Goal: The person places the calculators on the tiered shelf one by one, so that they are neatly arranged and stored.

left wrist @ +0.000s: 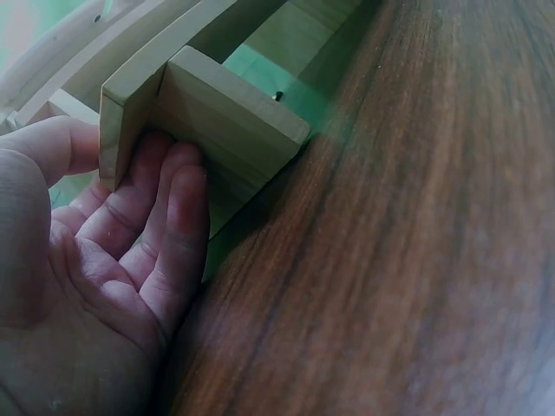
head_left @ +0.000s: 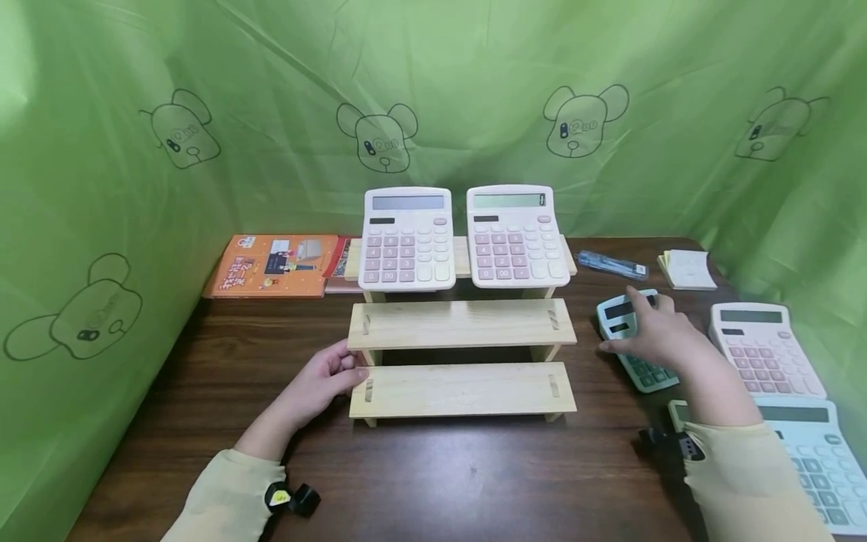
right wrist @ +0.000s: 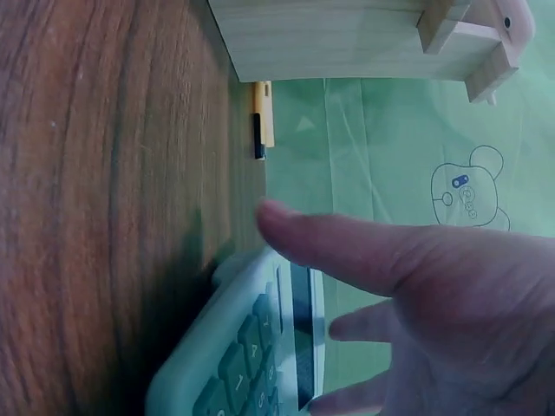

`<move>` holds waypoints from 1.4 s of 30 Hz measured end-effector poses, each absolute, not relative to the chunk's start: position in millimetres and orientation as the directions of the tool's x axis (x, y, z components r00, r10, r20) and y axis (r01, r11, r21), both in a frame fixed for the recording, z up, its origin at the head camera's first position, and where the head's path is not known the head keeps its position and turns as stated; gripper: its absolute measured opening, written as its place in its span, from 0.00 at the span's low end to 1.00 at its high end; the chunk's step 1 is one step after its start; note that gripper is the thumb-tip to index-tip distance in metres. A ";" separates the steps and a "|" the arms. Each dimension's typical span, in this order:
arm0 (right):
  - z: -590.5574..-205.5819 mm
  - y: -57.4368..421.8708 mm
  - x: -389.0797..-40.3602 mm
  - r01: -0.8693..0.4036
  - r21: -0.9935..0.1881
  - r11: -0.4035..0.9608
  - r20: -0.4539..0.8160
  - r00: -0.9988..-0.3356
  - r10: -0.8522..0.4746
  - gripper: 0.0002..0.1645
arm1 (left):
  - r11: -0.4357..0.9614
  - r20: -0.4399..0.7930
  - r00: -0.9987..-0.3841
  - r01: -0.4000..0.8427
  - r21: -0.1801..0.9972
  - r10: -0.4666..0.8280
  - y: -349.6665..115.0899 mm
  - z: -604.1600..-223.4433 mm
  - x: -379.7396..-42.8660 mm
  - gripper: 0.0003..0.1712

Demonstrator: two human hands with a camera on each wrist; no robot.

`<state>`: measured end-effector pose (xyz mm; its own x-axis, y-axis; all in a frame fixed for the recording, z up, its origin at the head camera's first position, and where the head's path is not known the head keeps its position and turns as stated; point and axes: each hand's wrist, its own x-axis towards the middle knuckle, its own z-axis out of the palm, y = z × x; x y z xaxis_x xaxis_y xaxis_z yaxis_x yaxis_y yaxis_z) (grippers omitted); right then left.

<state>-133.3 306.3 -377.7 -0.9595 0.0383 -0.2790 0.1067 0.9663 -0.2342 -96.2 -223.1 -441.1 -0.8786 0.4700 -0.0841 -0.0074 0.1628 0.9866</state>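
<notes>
Directly under the right hand [head_left: 650,331], fingers spread and loose, the green calculator [head_left: 630,342].

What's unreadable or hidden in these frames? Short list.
- Green calculator: head view, the right hand covers its middle; right wrist view blurs the keys.
- Whether that hand grips it: unclear in both views.
- Blue calculator: head view, cut off by the frame edge and the sleeve.
- Wooden stand: left wrist view shows only one corner, against the left hand.
- Book title: too small.
</notes>
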 end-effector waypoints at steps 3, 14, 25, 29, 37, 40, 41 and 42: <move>-381.0 308.5 -133.8 0.105 -0.219 0.970 -0.321 -0.947 0.030 0.80 | 0.178 -0.085 -0.880 0.000 0.984 0.468 -223.5 -439.9 -96.5 0.22; -392.4 311.0 -137.8 0.077 -0.191 0.979 -0.313 -0.950 0.013 0.84 | 0.185 -0.084 -0.882 0.003 0.983 0.463 -223.7 -443.2 -93.9 0.21; -320.2 283.8 -103.4 -0.116 -0.299 0.947 -0.258 -0.946 -0.198 0.81 | 0.180 -0.072 -0.888 0.012 0.984 0.454 -223.2 -443.6 -93.0 0.20; -304.9 272.0 -89.3 -0.178 -0.270 0.946 -0.214 -0.947 -0.239 0.80 | 0.206 -0.079 -0.888 0.018 0.978 0.453 -223.3 -440.4 -94.3 0.20; -285.5 247.4 -61.0 -0.333 -0.200 0.921 -0.102 -0.928 -0.358 0.77 | 0.230 -0.097 -0.885 0.012 0.973 0.455 -223.5 -438.5 -96.2 0.20; -284.8 234.5 -54.0 -0.409 -0.162 0.898 -0.033 -0.907 -0.419 0.75 | 0.228 -0.103 -0.886 0.003 0.974 0.453 -223.2 -439.1 -96.3 0.20; -285.7 230.5 -52.4 -0.428 -0.156 0.890 -0.011 -0.900 -0.435 0.75 | 0.227 -0.103 -0.886 0.003 0.974 0.452 -222.9 -439.3 -96.4 0.20; -286.9 226.5 -51.1 -0.444 -0.152 0.883 0.009 -0.894 -0.448 0.75 | 0.226 -0.102 -0.886 0.002 0.974 0.452 -222.6 -439.1 -96.3 0.20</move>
<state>-51.1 226.5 -286.9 -0.8941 -0.4478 0.0087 -0.4438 0.8831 -0.1525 -96.3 -222.6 -439.1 -0.8862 0.4518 -0.1023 0.0025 0.2255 0.9742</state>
